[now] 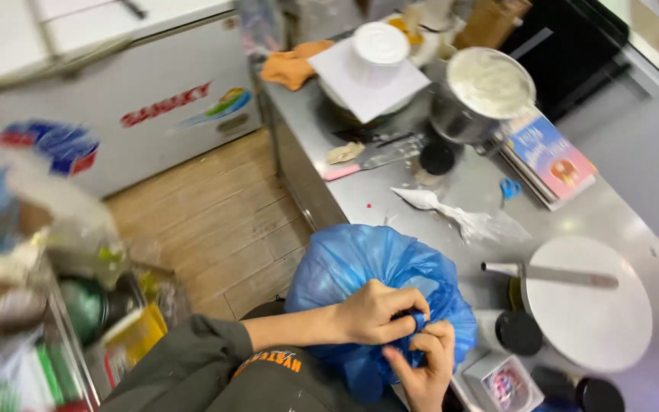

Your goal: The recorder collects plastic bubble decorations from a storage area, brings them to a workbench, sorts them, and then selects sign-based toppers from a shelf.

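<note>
A full blue plastic bag (360, 263) rests at the near edge of the steel counter (634, 217). My left hand (379, 311) pinches the gathered neck of the bag from the left. My right hand (425, 366) comes up from below and grips the same twisted neck, fingers touching those of the left hand. Both hands are closed on the blue plastic.
On the counter stand a white round turntable (589, 320) with a spatula (551, 273), a metal pot of white cream (482, 91), a used piping bag (451, 214), booklets (551, 156), black lids (518, 332). A white chest freezer (116, 91) and wooden floor (215, 221) lie left; cluttered shelves (32, 305) stand near left.
</note>
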